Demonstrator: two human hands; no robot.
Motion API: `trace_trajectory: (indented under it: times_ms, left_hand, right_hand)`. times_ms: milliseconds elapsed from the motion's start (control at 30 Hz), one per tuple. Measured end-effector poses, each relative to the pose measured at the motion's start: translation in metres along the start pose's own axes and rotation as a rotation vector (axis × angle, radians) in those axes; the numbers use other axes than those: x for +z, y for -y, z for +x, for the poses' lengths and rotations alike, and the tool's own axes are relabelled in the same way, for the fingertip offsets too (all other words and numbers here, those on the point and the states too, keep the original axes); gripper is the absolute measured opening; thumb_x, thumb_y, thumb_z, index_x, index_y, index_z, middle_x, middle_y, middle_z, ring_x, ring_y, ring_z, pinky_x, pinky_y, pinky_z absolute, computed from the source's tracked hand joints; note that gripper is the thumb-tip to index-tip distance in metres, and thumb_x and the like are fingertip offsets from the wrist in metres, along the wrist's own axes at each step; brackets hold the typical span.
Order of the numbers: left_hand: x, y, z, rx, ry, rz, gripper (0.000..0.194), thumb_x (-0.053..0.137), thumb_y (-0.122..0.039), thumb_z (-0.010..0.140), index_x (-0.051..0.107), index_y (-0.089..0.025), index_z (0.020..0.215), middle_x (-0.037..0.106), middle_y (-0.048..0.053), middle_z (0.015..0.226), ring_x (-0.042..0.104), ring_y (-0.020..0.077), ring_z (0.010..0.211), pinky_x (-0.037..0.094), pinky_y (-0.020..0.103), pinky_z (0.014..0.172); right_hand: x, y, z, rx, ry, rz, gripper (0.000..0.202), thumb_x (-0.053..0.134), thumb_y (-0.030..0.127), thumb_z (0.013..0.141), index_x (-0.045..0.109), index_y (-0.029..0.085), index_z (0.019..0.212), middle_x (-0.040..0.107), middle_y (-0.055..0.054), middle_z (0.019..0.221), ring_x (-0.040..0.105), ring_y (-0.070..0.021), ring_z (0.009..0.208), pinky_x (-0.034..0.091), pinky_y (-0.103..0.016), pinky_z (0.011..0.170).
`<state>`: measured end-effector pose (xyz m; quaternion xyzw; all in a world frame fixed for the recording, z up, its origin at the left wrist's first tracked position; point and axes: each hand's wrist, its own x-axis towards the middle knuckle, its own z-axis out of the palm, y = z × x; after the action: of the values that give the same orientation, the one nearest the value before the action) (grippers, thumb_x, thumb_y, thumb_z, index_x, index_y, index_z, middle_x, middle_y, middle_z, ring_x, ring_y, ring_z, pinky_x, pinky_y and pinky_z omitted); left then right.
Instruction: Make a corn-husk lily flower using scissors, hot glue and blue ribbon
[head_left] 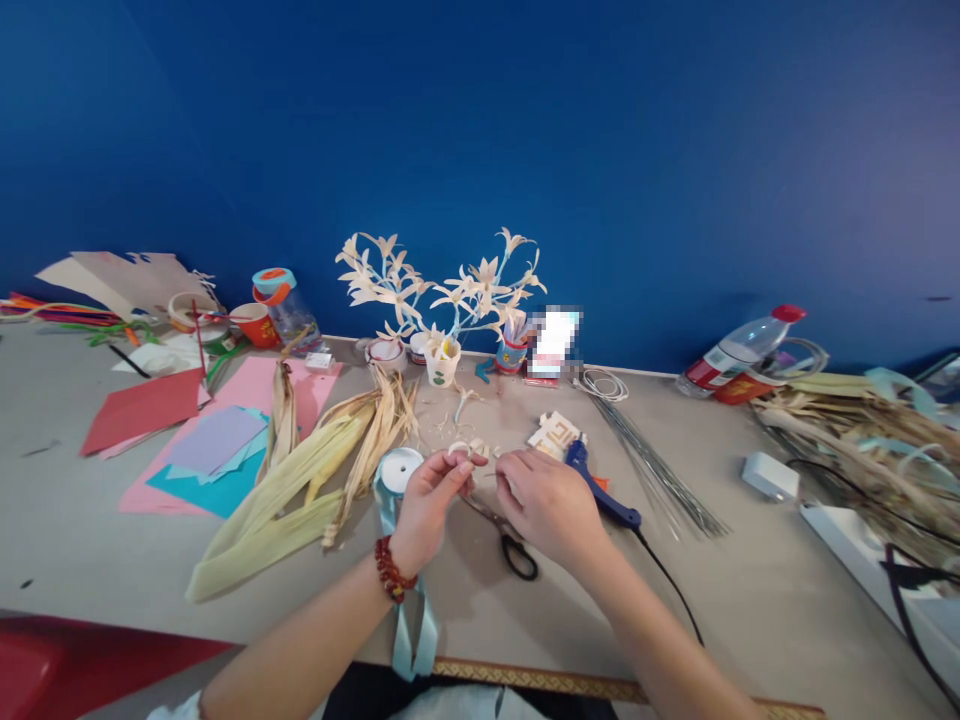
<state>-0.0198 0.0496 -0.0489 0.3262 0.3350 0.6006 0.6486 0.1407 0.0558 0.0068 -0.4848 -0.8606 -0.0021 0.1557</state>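
Note:
My left hand (426, 505), with a beaded bracelet at the wrist, is closed with thumb and fingertips pinched on a small pale piece (457, 451), perhaps a bit of husk. Close by on the right, my right hand (553, 508) is curled with its fingertips together; whatever it pinches, if anything, is hidden. Black-handled scissors (519, 558) lie on the table between and below the hands. A spool of light blue ribbon (388, 478) stands beside my left hand, its tail running toward the table's front edge. Right of my right hand lies a blue glue gun (611, 500).
Pale flowers (484, 285) stand in a white cup (442, 365) at the back. Dried corn husks (300, 480) and coloured paper (225, 440) cover the left. Wires (652, 460), a tilted bottle (739, 350) and a power strip (855, 550) are on the right.

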Motion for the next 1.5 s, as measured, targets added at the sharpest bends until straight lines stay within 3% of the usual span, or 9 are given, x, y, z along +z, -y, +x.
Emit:
trace_trajectory:
  times_ms: [267,467,633,900,1100,1200,1267,1500]
  left_hand:
    - [-0.001,0.003,0.0,-0.034,0.048,-0.008,0.013,0.07,-0.027,0.079,0.065,-0.015,0.078,0.067,0.003,0.08,0.052,0.0093,0.065,0.042,0.023,0.066]
    - [0.0,0.001,-0.001,-0.078,0.063,-0.125,0.01,0.07,-0.023,0.079,0.064,-0.015,0.077,0.068,0.004,0.086,0.053,0.0082,0.064,0.043,0.022,0.066]
    - [-0.003,0.003,0.001,-0.089,0.089,-0.192,0.009,0.069,-0.022,0.08,0.063,-0.015,0.079,0.066,0.002,0.084,0.054,0.008,0.064,0.042,0.022,0.063]
    - [-0.003,0.004,0.001,-0.089,0.095,-0.191,0.009,0.068,-0.021,0.082,0.063,-0.015,0.079,0.064,0.001,0.081,0.054,0.0084,0.066,0.042,0.022,0.064]
    - [-0.005,0.006,0.001,-0.108,0.1,-0.24,0.007,0.068,-0.02,0.081,0.063,-0.015,0.081,0.062,0.0,0.076,0.055,0.0083,0.065,0.043,0.021,0.063]
    - [-0.006,0.006,0.002,-0.106,0.096,-0.25,0.007,0.068,-0.019,0.082,0.062,-0.015,0.081,0.065,0.001,0.08,0.056,0.008,0.064,0.043,0.021,0.063]
    - [-0.006,0.006,0.002,-0.112,0.1,-0.258,0.007,0.067,-0.018,0.082,0.062,-0.015,0.08,0.067,0.001,0.08,0.056,0.0077,0.064,0.043,0.02,0.063]
    - [-0.004,0.005,0.001,-0.178,0.107,-0.291,0.007,0.069,-0.02,0.081,0.064,-0.015,0.08,0.069,0.003,0.078,0.058,0.008,0.064,0.044,0.02,0.063]
  right_hand:
    - [0.003,0.001,0.001,0.093,0.043,0.145,0.013,0.052,0.029,0.088,0.056,0.022,0.078,0.067,-0.005,0.073,0.059,-0.0186,0.062,0.031,-0.027,0.054]
    - [0.005,0.006,-0.002,0.172,-0.077,0.432,0.002,0.056,0.024,0.086,0.056,0.023,0.088,0.069,-0.003,0.077,0.064,-0.0186,0.067,0.043,-0.026,0.058]
    - [0.004,0.009,-0.004,0.097,-0.163,0.53,0.015,0.052,0.012,0.086,0.06,0.022,0.093,0.068,-0.004,0.09,0.065,-0.0174,0.077,0.05,-0.027,0.068]
    - [0.002,0.008,-0.001,-0.057,-0.278,0.391,0.018,0.048,0.008,0.087,0.061,0.02,0.091,0.066,-0.008,0.091,0.062,-0.0214,0.086,0.049,-0.032,0.075]
    - [0.006,0.008,0.0,-0.043,-0.276,0.483,0.011,0.053,0.014,0.089,0.06,0.02,0.096,0.065,-0.006,0.09,0.062,-0.0193,0.082,0.048,-0.031,0.074]
    - [0.009,0.007,-0.002,0.072,-0.297,0.56,0.002,0.06,0.021,0.087,0.059,0.019,0.087,0.064,-0.004,0.081,0.061,-0.017,0.071,0.048,-0.029,0.067]
    - [0.01,0.006,-0.003,0.111,-0.291,0.607,0.008,0.062,0.023,0.086,0.059,0.02,0.079,0.063,-0.002,0.075,0.06,-0.0166,0.068,0.047,-0.028,0.065]
    - [-0.004,0.0,0.002,0.063,-0.217,0.754,0.006,0.06,0.019,0.086,0.065,0.02,0.084,0.068,-0.003,0.08,0.062,-0.0177,0.074,0.049,-0.03,0.071]
